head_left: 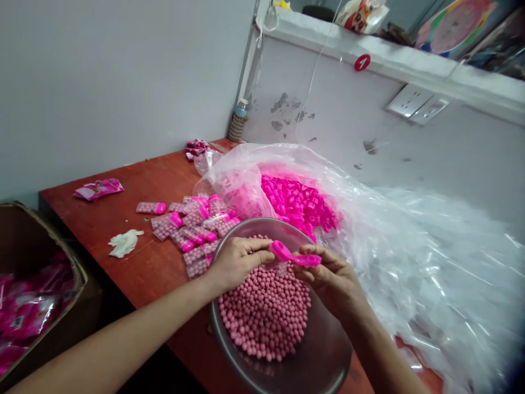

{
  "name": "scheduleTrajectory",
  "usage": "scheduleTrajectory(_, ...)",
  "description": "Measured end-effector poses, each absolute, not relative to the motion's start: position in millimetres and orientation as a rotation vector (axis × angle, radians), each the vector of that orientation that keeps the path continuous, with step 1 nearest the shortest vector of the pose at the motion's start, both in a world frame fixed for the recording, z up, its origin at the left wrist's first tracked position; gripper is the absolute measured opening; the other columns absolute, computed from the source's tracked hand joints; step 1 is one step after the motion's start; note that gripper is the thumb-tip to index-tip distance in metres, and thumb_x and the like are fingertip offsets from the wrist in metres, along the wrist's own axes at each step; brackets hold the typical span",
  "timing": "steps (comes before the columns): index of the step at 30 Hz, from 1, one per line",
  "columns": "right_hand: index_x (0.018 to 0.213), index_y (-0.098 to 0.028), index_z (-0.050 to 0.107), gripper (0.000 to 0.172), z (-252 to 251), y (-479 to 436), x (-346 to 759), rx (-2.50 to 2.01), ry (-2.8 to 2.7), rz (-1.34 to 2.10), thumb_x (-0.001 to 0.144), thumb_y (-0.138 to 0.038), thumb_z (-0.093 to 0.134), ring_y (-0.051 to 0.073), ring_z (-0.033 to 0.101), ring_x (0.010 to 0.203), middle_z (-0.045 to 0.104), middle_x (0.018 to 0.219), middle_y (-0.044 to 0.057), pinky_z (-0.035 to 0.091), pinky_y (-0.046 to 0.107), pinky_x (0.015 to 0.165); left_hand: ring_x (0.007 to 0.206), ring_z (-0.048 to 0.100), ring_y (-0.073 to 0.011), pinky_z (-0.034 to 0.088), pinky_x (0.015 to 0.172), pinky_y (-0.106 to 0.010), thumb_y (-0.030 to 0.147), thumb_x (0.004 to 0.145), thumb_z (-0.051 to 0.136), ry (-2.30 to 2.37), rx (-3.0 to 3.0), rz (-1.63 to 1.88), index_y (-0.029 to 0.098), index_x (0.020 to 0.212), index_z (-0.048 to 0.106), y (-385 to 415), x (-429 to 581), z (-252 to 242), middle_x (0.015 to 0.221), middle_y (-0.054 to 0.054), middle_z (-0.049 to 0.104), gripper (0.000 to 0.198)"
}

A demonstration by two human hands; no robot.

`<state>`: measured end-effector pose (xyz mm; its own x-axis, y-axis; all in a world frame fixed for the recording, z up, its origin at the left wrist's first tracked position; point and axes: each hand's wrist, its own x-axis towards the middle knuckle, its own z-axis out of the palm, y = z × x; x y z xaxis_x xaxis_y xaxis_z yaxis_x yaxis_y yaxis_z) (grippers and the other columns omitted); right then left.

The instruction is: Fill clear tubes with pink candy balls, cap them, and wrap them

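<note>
My left hand [241, 260] pinches one end of a bright pink plastic cap [281, 250] between thumb and fingers, above the bowl. At its other end, my right hand [330, 276] grips the same cap, which looks like two lobes joined in the middle. Something clear shows just beneath it, too blurred to make out. Under both hands stands a dark grey bowl [328, 350] with many small pink beads [266, 312] inside. Left of the bowl lie several clear packs [197, 216] of pink beads with pink caps.
A clear plastic bag [295, 156] of pink caps [297, 202] lies behind the bowl, with clear plastic pieces [443, 262] heaped at right. On the red table [159, 175] are pink packets [99, 189] and a crumpled white scrap [125, 242]. A cardboard box [80, 306] stands left.
</note>
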<state>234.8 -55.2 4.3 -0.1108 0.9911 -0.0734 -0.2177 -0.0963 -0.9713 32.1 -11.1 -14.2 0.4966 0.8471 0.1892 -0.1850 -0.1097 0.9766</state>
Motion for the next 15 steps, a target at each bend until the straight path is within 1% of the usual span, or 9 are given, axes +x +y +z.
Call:
scheduleTrajectory(1,0.089,-0.021,0.066,0.026,4,-54,234,-1.069,-1.048,1.463,0.066,-0.029,0.076,0.013,0.064,0.063,0.068,0.078,0.002,0.053,0.026,0.066,0.088,0.06,-0.0189,0.044,0.078,-0.025,0.022,0.081,0.058,0.628,1.505,0.998,0.017,0.097,0.07,-13,32,-14,0.09,-0.003,0.069,0.021)
scheduleTrajectory(2,0.087,-0.02,0.067,0.024,5,-52,233,-1.088,-1.039,1.485,0.066,-0.029,0.076,0.012,0.063,0.06,0.068,0.077,0.001,0.053,0.024,0.063,0.087,0.06,-0.018,0.044,0.077,-0.025,0.022,0.082,0.057,0.638,1.596,1.015,0.018,0.094,0.071,-14,32,-13,0.087,-0.002,0.069,0.019)
scheduleTrajectory(3,0.086,-0.019,0.066,0.024,6,-50,232,-1.113,-1.037,1.515,0.066,-0.029,0.076,0.011,0.063,0.061,0.068,0.08,0.002,0.053,0.024,0.062,0.085,0.06,-0.017,0.043,0.076,-0.024,0.021,0.083,0.057,0.655,1.684,1.026,0.019,0.092,0.071,-16,32,-12,0.085,-0.002,0.069,0.017)
scheduleTrajectory(5,0.088,-0.018,0.066,0.026,12,-47,227,-1.166,-1.034,1.611,0.066,-0.03,0.075,0.015,0.064,0.071,0.067,0.09,0.003,0.054,0.028,0.067,0.08,0.06,-0.0155,0.042,0.073,-0.024,0.02,0.083,0.057,0.694,1.828,1.03,0.02,0.09,0.071,-18,33,-11,0.084,-0.001,0.07,0.016)
scheduleTrajectory(7,0.092,-0.018,0.065,0.029,18,-45,222,-1.198,-1.014,1.731,0.067,-0.029,0.074,0.019,0.064,0.083,0.066,0.095,0.005,0.053,0.034,0.074,0.077,0.059,-0.0147,0.041,0.072,-0.024,0.019,0.083,0.058,0.728,1.915,1.031,0.021,0.092,0.07,-19,33,-13,0.085,0.0,0.07,0.016)
scheduleTrajectory(10,0.094,-0.017,0.066,0.029,23,-43,216,-1.212,-0.959,1.867,0.067,-0.024,0.074,0.02,0.064,0.084,0.066,0.091,0.005,0.052,0.038,0.077,0.075,0.058,-0.0148,0.041,0.073,-0.026,0.02,0.084,0.056,0.743,2.032,1.047,0.019,0.09,0.07,-20,32,-17,0.082,-0.002,0.07,0.015)
scheduleTrajectory(15,0.082,-0.013,0.068,0.03,15,-39,211,-1.222,-0.875,1.847,0.056,-0.018,0.08,0.019,0.065,0.074,0.068,0.079,0.005,0.052,0.036,0.075,0.07,0.054,-0.016,0.04,0.071,-0.029,0.018,0.086,0.051,0.775,2.256,1.021,0.015,0.083,0.068,-20,29,-21,0.073,-0.004,0.066,0.017)
